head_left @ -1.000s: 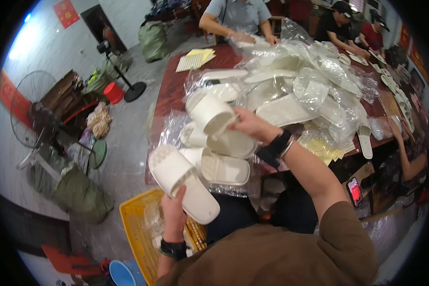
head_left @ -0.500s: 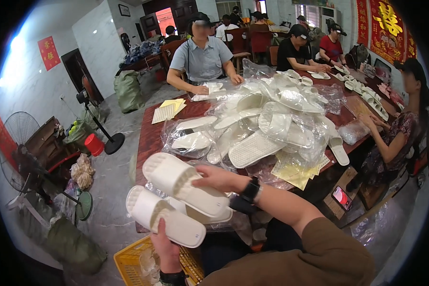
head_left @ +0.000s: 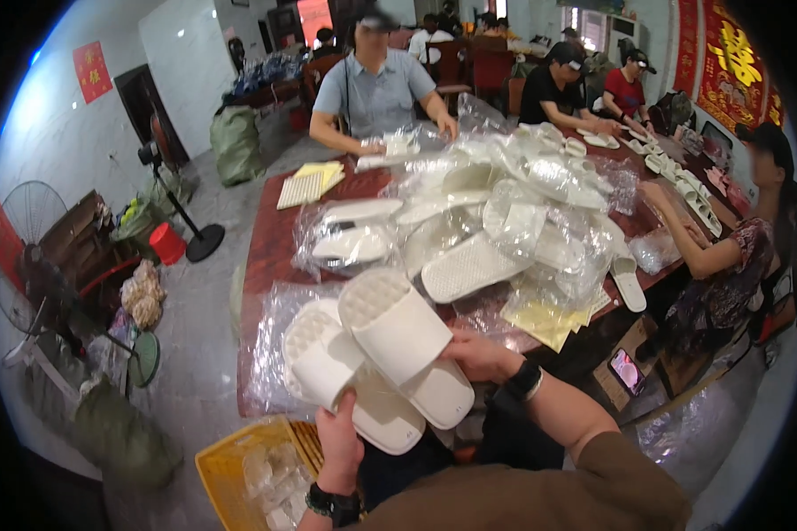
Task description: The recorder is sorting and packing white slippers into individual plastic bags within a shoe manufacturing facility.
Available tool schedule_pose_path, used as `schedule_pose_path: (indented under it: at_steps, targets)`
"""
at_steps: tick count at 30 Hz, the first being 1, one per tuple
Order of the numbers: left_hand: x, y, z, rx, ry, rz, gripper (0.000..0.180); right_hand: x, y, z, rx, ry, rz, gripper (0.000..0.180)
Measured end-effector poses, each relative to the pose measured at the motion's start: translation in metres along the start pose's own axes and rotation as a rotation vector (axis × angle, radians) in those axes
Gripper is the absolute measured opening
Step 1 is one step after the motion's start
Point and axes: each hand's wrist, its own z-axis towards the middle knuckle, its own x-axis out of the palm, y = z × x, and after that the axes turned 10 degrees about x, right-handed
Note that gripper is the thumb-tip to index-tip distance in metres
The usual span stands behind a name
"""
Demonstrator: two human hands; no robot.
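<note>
Two white slide slippers are held up side by side above the near table edge, soles down and toes pointing away from me. My left hand point(head_left: 338, 441) is closed on the left slipper point(head_left: 324, 361), thumb over its side. The right slipper point(head_left: 407, 332) overlaps it a little, and my right hand point(head_left: 485, 356) grips its outer edge by the strap. Under and beside the left slipper lies a clear plastic bag point(head_left: 270, 358) on the table. Just beyond the slippers spreads a heap of bagged white slippers point(head_left: 474, 268).
The dark red table point(head_left: 270, 243) carries yellow sheets point(head_left: 549, 323) and a stack of cards point(head_left: 308, 186). A yellow crate point(head_left: 226, 473) with clear plastic stands at my left. Co-workers sit opposite and to the right. A phone point(head_left: 627, 372) lies low at the right.
Both hands have moved right with the slippers, which have turned more upright in view and come closer together. The plastic bag at the table's near left now shows. The right-hand co-worker's arm has shifted.
</note>
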Motion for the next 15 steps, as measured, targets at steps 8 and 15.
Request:
schedule_pose_path:
  at_steps: [8, 15]
  targets:
    - [-0.004, 0.005, 0.008, -0.031, -0.048, -0.04, 0.026, 0.045, 0.016, 0.037, 0.127, -0.081, -0.134, 0.041]
    - [-0.041, -0.03, 0.013, -0.473, 0.418, 0.594, 0.021, 0.018, 0.031, 0.088, 0.13, -0.047, -0.29, 0.036]
